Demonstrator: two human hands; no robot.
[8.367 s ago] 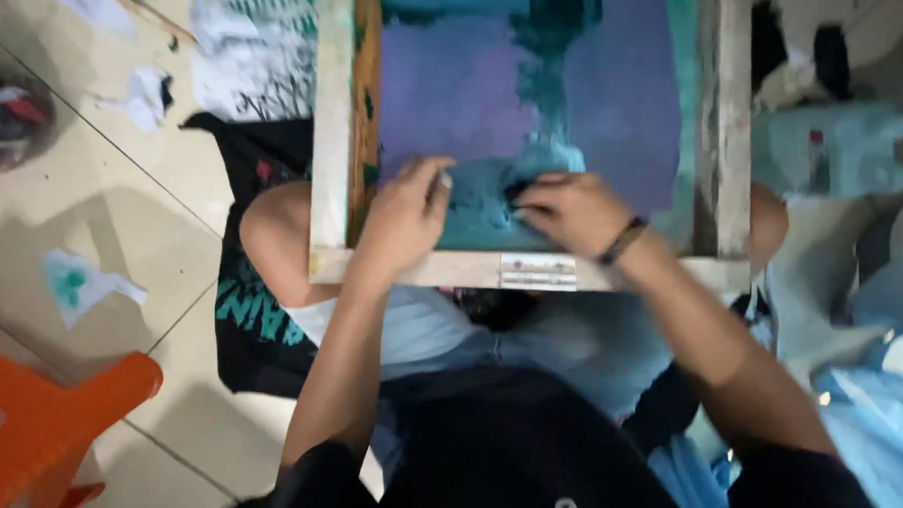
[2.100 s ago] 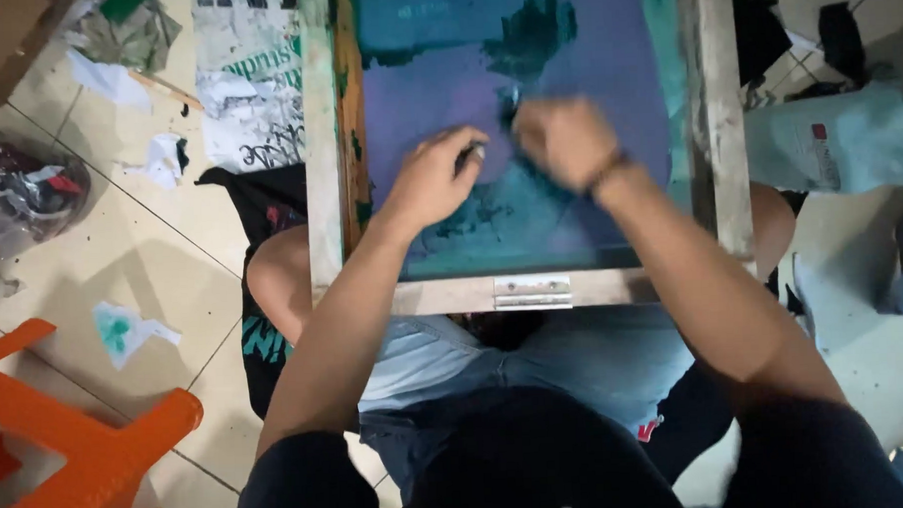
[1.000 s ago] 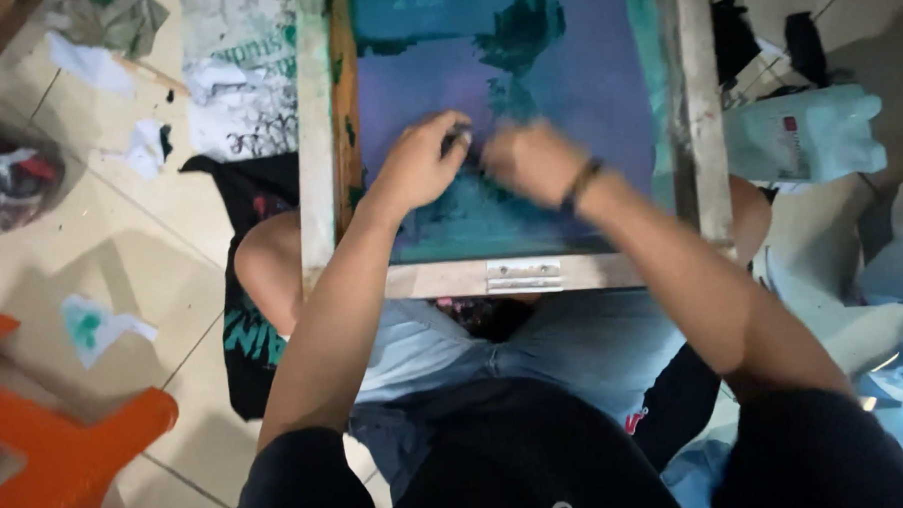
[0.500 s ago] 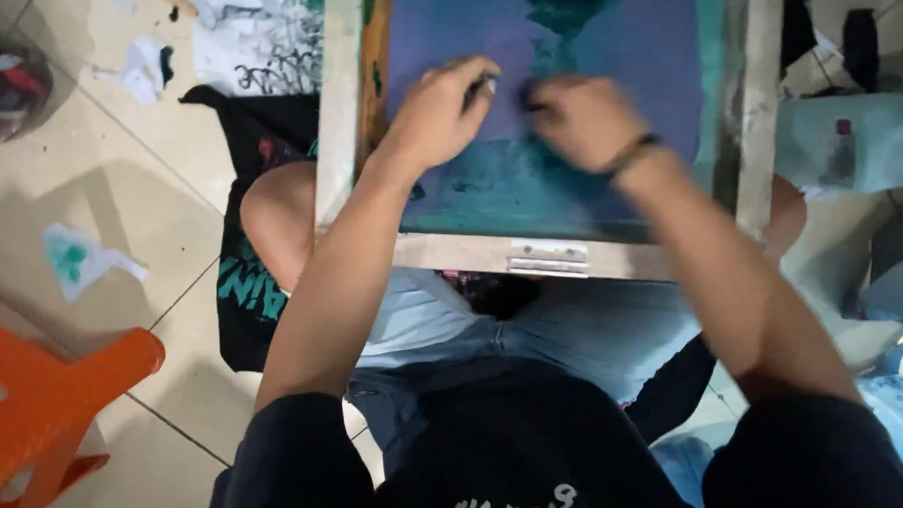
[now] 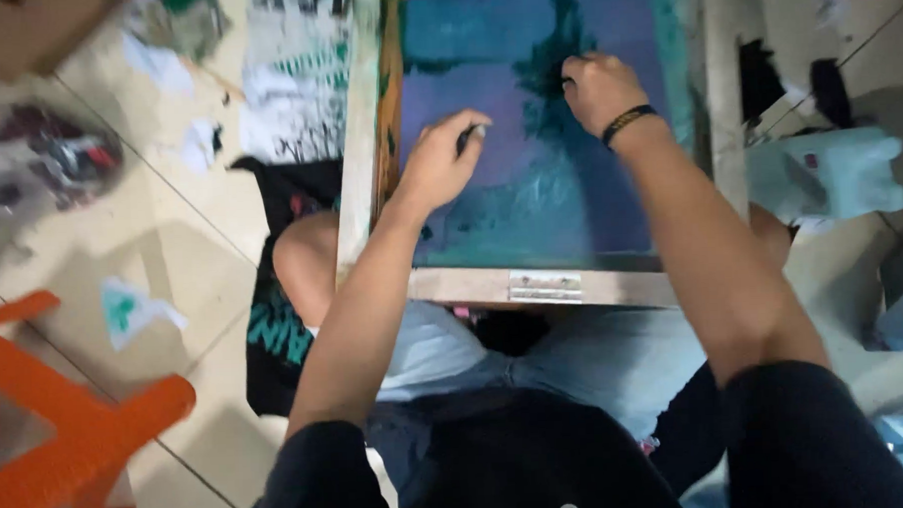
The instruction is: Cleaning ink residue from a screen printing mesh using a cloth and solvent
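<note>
While your left hand [image 5: 439, 169] fingers pinch a small dark tool [image 5: 470, 135], your right hand [image 5: 598, 87] curls, fingers pressed together, on the wood-framed printing screen [image 5: 560, 205]

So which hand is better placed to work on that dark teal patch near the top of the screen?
Probably the right hand: it already rests on the dark teal patch. The left hand sits lower, on the purple area, pinching a small dark tool.

Soft, even indoor light falls from above; the tiled floor [image 5: 91, 247] is bright, faintly glaring. Motion blur smears the whole frame, most at the left edge. Shadows lie soft beneath the orange stool [image 5: 67, 428].
</note>
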